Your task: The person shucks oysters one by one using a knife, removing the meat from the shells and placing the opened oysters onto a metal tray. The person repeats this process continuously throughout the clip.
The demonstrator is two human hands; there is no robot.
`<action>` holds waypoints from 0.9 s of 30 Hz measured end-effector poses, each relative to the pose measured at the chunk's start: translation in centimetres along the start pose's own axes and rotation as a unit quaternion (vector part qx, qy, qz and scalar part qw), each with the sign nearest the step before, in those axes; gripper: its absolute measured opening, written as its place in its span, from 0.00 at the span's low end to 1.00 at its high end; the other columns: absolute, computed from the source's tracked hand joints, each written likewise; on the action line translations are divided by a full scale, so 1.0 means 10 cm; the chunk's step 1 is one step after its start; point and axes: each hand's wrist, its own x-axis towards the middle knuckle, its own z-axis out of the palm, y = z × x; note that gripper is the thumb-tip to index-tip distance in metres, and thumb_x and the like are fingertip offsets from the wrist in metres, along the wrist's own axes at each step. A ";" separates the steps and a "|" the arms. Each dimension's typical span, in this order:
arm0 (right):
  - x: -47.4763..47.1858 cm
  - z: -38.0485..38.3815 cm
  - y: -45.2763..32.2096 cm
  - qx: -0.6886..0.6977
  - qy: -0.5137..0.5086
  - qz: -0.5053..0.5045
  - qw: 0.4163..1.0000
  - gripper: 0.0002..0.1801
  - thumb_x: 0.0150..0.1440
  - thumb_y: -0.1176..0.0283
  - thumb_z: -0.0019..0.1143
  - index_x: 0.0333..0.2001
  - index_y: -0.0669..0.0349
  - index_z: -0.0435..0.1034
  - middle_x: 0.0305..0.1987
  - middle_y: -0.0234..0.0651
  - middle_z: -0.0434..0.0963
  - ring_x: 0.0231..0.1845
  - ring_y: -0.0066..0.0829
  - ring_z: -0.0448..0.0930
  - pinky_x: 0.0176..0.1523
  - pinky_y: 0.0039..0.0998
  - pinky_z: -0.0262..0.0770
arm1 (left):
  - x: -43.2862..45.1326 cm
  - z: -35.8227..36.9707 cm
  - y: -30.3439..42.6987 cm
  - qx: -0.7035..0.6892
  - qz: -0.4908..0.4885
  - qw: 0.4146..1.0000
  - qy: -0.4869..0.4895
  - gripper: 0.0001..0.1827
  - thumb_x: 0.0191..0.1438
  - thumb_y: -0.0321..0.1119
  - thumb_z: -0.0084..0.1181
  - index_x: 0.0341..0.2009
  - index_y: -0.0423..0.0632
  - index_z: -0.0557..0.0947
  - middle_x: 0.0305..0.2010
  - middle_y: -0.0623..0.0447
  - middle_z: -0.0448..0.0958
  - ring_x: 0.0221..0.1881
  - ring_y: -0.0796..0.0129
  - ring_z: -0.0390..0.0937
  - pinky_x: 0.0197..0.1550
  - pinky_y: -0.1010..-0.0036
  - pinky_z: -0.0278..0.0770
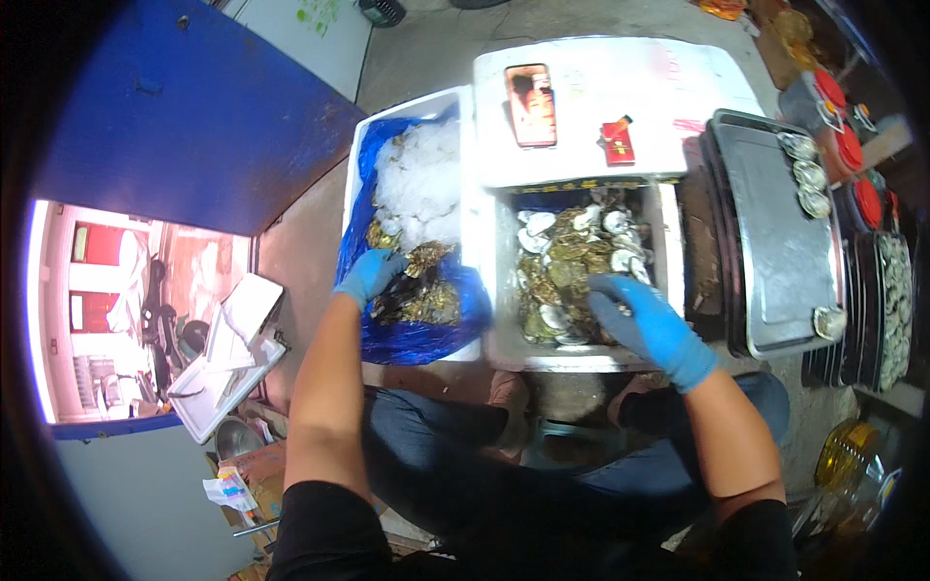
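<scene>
My left hand (375,276), in a blue and grey work glove, grips a rough brown oyster (427,258) at its fingertips. It is over a white foam box (354,174) lined with a blue plastic bag (465,298). Inside lie crushed ice (420,181) and more oysters (429,303). My right hand (639,316), gloved alike, is curled over a second foam box (501,290) heaped with oyster shells (570,269), several showing white insides. A small part of something shows by its fingers; what it is, I cannot tell.
On a white foam lid (581,87) lie a smartphone (531,105) and a red packet with a lighter (618,144). Stacked metal trays (781,240) stand at right, the top one bearing several opened oysters (809,174). A blue panel (182,109) stands at left.
</scene>
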 end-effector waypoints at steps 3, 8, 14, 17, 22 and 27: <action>-0.09 0.08 -0.06 0.084 -0.009 -0.024 0.996 0.23 0.69 0.64 0.64 0.64 0.63 0.76 0.58 0.50 0.84 0.58 0.37 0.85 0.60 0.37 0.81 | -0.64 -0.01 0.81 -0.042 0.061 0.997 -0.003 0.16 0.65 0.40 0.60 0.39 0.39 0.88 0.34 0.40 0.85 0.35 0.52 0.83 0.41 0.59 0.79; -0.08 0.21 -0.04 0.248 -0.033 0.057 0.967 0.40 0.73 0.57 0.57 0.79 0.66 0.54 0.70 0.50 0.75 0.67 0.38 0.79 0.70 0.34 0.75 | -1.28 0.56 1.95 0.010 0.344 0.937 0.052 0.12 0.63 0.36 0.64 0.43 0.39 0.88 0.32 0.42 0.81 0.30 0.60 0.78 0.37 0.65 0.77; 0.00 0.01 0.05 0.556 -0.052 0.239 0.794 0.32 0.76 0.39 0.36 0.64 0.51 0.72 0.53 0.34 0.84 0.46 0.27 0.87 0.44 0.37 0.92 | -1.46 1.11 2.79 -0.403 0.207 0.883 -0.124 0.19 0.71 0.38 0.59 0.60 0.41 0.83 0.42 0.55 0.84 0.35 0.76 0.77 0.37 0.76 0.77; 0.04 -0.18 0.10 0.664 -0.091 0.235 0.704 0.35 0.74 0.35 0.35 0.64 0.50 0.72 0.50 0.33 0.85 0.44 0.28 0.88 0.43 0.39 0.92 | -1.51 1.11 2.98 -0.411 0.206 0.872 -0.166 0.24 0.71 0.36 0.58 0.68 0.40 0.77 0.46 0.55 0.84 0.37 0.76 0.77 0.39 0.78 0.77; 0.11 -0.41 0.12 0.725 -0.077 0.141 0.670 0.44 0.70 0.30 0.38 0.68 0.58 0.69 0.60 0.46 0.81 0.59 0.42 0.84 0.58 0.54 0.86 | -1.44 1.18 2.99 -0.263 0.330 0.900 -0.104 0.25 0.68 0.27 0.55 0.69 0.38 0.75 0.52 0.49 0.84 0.47 0.67 0.83 0.48 0.71 0.82; 0.16 -0.46 -0.02 0.707 -0.039 0.152 0.689 0.48 0.66 0.26 0.40 0.68 0.58 0.69 0.60 0.45 0.80 0.60 0.45 0.82 0.61 0.57 0.83 | -1.39 1.28 2.91 0.049 0.519 0.846 0.112 0.25 0.61 0.25 0.57 0.64 0.37 0.79 0.43 0.36 0.82 0.42 0.42 0.83 0.45 0.56 0.83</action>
